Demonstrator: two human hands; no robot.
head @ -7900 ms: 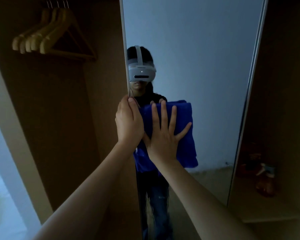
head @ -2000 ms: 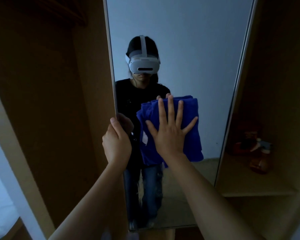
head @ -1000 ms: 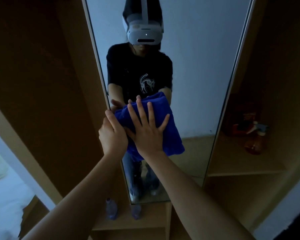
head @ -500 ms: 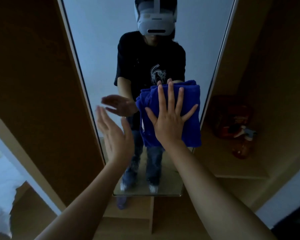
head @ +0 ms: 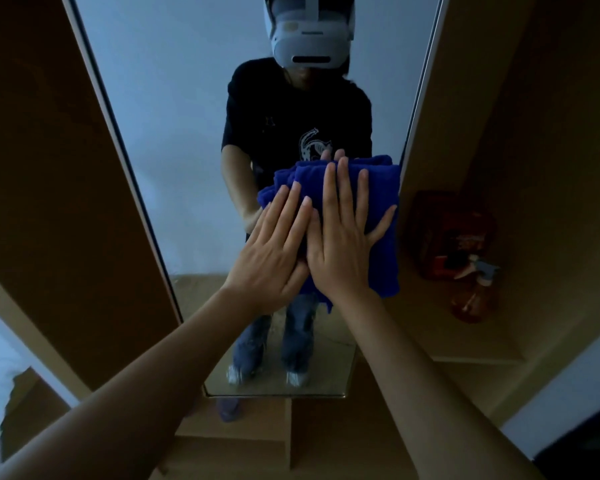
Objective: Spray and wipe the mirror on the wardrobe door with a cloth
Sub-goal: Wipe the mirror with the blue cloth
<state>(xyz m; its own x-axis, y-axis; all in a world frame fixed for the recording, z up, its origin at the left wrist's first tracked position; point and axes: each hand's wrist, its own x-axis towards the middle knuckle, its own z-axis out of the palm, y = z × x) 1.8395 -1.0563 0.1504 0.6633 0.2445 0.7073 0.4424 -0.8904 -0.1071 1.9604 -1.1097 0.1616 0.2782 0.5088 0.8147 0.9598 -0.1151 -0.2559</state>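
Observation:
The tall mirror (head: 174, 116) on the wardrobe door fills the middle of the view and reflects a person wearing a headset. A folded blue cloth (head: 378, 192) is pressed against the glass near the mirror's right edge. My right hand (head: 342, 244) lies flat on the cloth with its fingers spread. My left hand (head: 274, 251) lies flat beside it, touching it, with its fingertips on the cloth's left part. An orange spray bottle (head: 475, 296) with a pale trigger stands on a shelf to the right, out of both hands.
The open wardrobe's wooden side panel (head: 49, 168) runs along the left. A wooden shelf (head: 430, 327) on the right holds the bottle and a dark red object (head: 444, 230). Low wooden steps (head: 257, 441) lie under the mirror's bottom edge. Pale bedding shows at far left.
My left hand has let go of the door's edge and come down flat on the cloth beside my right hand. The cloth has slid right and lower on the mirror.

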